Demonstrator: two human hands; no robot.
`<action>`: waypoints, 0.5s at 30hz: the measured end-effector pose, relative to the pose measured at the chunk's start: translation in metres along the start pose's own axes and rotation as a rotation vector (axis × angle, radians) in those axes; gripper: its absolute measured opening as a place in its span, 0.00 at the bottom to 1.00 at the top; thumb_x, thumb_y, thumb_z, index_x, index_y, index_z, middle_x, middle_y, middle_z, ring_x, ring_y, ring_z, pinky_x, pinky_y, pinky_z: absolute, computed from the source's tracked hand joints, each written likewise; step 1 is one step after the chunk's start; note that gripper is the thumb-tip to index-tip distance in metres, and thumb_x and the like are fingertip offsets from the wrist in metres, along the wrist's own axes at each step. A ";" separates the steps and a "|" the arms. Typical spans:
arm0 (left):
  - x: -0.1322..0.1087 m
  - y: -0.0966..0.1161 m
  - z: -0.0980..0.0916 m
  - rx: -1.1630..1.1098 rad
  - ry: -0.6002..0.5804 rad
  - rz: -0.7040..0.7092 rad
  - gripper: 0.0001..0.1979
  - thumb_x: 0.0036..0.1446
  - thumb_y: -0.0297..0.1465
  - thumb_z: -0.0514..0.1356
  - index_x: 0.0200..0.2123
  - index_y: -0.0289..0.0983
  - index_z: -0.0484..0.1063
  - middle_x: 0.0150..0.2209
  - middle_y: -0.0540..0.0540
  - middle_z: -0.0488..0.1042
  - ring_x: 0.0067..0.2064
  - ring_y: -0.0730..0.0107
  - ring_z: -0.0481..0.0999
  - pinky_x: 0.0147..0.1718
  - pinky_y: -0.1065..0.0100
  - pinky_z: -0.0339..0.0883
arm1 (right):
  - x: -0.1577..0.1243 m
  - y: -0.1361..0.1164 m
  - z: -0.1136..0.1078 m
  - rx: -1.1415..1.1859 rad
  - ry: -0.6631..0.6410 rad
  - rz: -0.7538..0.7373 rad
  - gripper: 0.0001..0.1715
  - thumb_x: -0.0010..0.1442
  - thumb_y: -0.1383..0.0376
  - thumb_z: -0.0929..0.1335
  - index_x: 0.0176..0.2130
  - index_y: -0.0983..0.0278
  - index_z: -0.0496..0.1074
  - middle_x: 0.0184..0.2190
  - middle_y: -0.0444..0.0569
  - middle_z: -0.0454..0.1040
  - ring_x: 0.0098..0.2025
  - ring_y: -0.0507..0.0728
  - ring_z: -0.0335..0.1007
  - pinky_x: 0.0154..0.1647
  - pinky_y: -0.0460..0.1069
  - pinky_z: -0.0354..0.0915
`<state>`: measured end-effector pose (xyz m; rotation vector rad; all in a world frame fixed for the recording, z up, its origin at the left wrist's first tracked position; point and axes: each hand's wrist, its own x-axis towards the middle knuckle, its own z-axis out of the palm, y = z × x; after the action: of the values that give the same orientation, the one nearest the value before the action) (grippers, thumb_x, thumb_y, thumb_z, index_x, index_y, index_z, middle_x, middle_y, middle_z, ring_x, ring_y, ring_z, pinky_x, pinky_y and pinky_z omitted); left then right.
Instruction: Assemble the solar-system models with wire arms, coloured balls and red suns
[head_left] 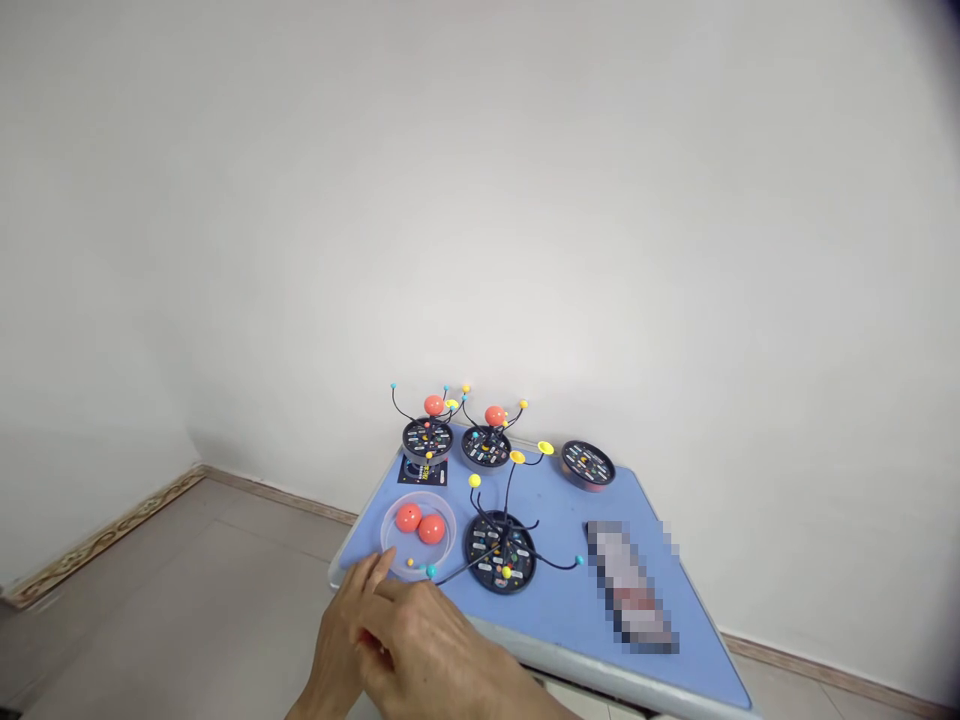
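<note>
My left hand (339, 625) and my right hand (431, 645) meet at the table's near-left edge, in front of a clear round dish (386, 512). The right one crosses over the left, its fingers curled inward. Bent fingers of my left hand overlap the dish's near rim. Whatever lies between the fingers is hidden. Inside the dish are two red balls (431, 529) and a few tiny beads (410, 563). Just right of it stands a planet model (501, 552) on a black round base, its curved black arms tipped with yellow, orange and teal balls.
Two more planet models with red centre balls, one at far left (427, 440) and another beside it (486, 446), stand near the wall. A bare round base (588, 464) sits back right. A dark printed card (424, 472) and a blurred-out object (631, 588) lie on the blue table (555, 625).
</note>
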<state>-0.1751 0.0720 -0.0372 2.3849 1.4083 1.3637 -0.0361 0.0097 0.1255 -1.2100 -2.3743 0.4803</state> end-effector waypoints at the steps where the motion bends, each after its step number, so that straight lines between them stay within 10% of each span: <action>1: 0.000 0.001 0.000 0.017 -0.011 0.033 0.22 0.58 0.31 0.54 0.55 0.40 0.70 0.48 0.42 0.79 0.46 0.59 0.81 0.35 0.66 0.78 | -0.003 0.003 0.001 0.026 0.008 0.009 0.07 0.52 0.73 0.65 0.32 0.61 0.67 0.28 0.42 0.71 0.25 0.50 0.56 0.24 0.44 0.51; 15: 0.005 0.007 0.001 0.107 0.046 0.129 0.17 0.68 0.32 0.50 0.57 0.38 0.68 0.46 0.39 0.78 0.46 0.59 0.80 0.38 0.64 0.77 | -0.041 0.033 0.015 0.197 0.107 0.199 0.11 0.55 0.77 0.64 0.31 0.61 0.69 0.29 0.43 0.71 0.29 0.51 0.64 0.31 0.43 0.57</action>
<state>-0.1687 0.0723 -0.0315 2.5698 1.3946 1.4141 0.0002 -0.0068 0.0880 -1.3500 -2.0735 0.6772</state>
